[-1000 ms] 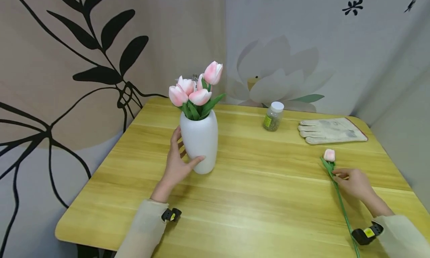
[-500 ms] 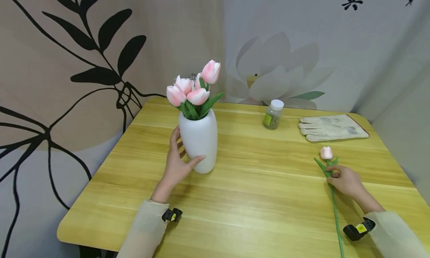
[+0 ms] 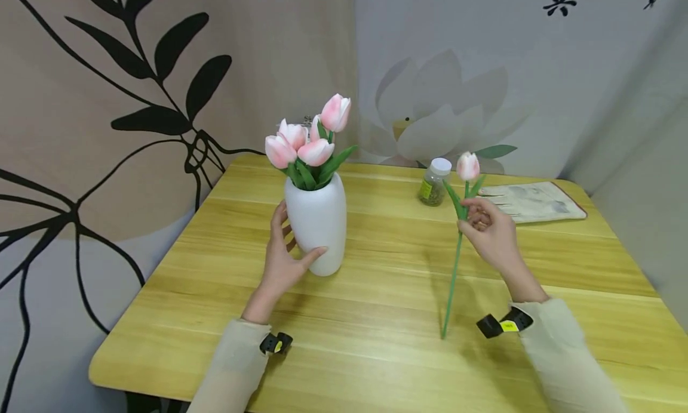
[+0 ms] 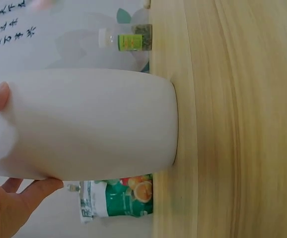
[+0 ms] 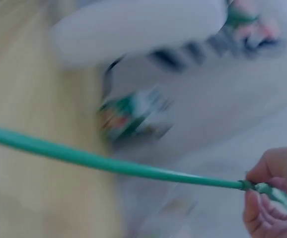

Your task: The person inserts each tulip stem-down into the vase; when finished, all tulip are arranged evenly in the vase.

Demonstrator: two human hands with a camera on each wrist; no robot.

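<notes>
A white vase [image 3: 317, 222] stands on the table's left half, holding several pink-and-white tulips [image 3: 317, 153] with green leaves. My left hand [image 3: 280, 264] grips it low on its left side, thumb across the front and fingers round the back. In the left wrist view, the base of the vase [image 4: 99, 124] meets the table top. To the right, my right hand [image 3: 491, 229] pinches a single tulip [image 3: 468, 166] just under its leaves. Its bloom points up, and its long green stem [image 5: 108, 165] slants down, bare below the fingers.
A small jar [image 3: 434, 184] with a white lid stands near the table's back edge. Beside it lies a pair of pale work gloves [image 3: 543, 202], partly behind the tulip and right hand. A green-and-white package [image 4: 126, 198] is behind the vase in the left wrist view.
My right hand has raised the single tulip from the table's right side, bringing it left and more upright. The left hand keeps its grip, and the vase has stayed in place.
</notes>
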